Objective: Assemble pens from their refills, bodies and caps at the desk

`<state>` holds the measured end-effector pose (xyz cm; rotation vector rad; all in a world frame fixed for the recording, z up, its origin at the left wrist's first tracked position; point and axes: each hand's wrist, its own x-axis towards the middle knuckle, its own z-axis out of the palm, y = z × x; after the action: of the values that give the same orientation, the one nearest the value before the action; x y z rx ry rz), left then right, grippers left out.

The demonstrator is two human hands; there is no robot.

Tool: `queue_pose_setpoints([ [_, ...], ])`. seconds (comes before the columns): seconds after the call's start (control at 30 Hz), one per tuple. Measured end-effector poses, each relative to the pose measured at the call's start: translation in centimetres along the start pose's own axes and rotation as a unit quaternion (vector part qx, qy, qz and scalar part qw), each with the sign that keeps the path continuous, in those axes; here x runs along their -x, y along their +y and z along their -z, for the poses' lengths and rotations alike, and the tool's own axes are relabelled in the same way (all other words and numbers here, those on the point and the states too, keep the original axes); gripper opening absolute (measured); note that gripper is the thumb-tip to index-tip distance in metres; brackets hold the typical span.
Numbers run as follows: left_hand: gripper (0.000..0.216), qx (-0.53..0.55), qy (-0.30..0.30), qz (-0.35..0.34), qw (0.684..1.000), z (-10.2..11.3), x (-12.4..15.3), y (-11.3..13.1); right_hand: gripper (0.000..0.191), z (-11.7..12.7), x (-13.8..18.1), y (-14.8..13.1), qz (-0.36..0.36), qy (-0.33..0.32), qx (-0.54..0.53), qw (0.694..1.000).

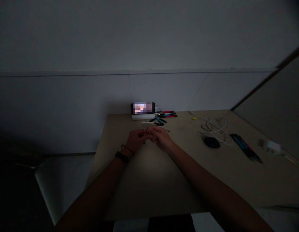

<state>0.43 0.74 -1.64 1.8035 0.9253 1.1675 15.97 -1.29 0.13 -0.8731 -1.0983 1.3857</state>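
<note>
Your left hand [136, 140] and right hand [162, 138] are pinching a small red piece [147, 131] between them, over the tabletop [149, 190] toward its far edge. Beyond them, blue-and-black pliers [159, 120] are lying near a phone [143, 108].

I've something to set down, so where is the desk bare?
Bare: the desk between the forearms, nearer than left hand and right hand; also between right hand and mouse. Crowded: beyond the hands, with phone, tools and pens; and around the mouse, with white cable.
</note>
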Motion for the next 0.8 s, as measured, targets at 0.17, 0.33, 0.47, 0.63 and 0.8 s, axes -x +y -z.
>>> queue_pose_setpoints([
  [0.17,0.038,-0.006,0.009,-0.013,1.0,0.05,0.02,0.11,0.037,0.11,-0.06,0.11,-0.006,-0.02,0.02,1.0],
  [0.33,0.04,-0.02,0.011,-0.019,1.0,0.09,-0.01,0.28,0.035,0.09,-0.03,-0.04,-0.014,-0.023,0.017,0.999],
  [0.47,0.043,-0.032,0.018,-0.027,0.999,0.05,-0.11,0.19,0.033,0.06,-0.01,-0.01,-0.016,-0.024,0.015,0.999],
  [0.63,0.043,-0.04,0.012,-0.016,0.999,0.09,-0.09,0.21,0.03,0.18,-0.07,0.22,-0.024,-0.019,-0.005,1.0],
  [0.8,0.041,-0.037,0.001,-0.013,0.999,0.18,-0.03,0.4,0.026,0.27,-0.11,0.27,-0.025,-0.014,-0.013,1.0],
])
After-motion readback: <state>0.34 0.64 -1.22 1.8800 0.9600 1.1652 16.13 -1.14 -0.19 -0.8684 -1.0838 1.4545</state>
